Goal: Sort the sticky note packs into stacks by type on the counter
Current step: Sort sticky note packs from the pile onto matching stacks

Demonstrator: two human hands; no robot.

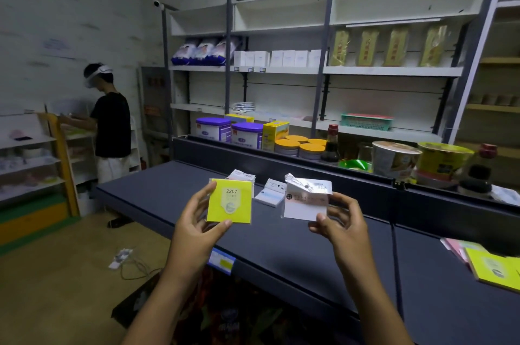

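Left hand (197, 221) is pinching a yellow pack (229, 201) at nine o'clock; right hand (342, 222) is gripping a white pack (305, 200) above the desk (281, 249). Its slick, loose wrapper is risking a slip.

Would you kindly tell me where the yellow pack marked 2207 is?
In the head view, left of centre: the left hand holds the yellow pack above the counter.

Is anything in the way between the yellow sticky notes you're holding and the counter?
Nothing visible. The left hand holds the yellow pack above bare dark counter. The packs lying there sit farther back, and the right hand holds a white pack off to the side.
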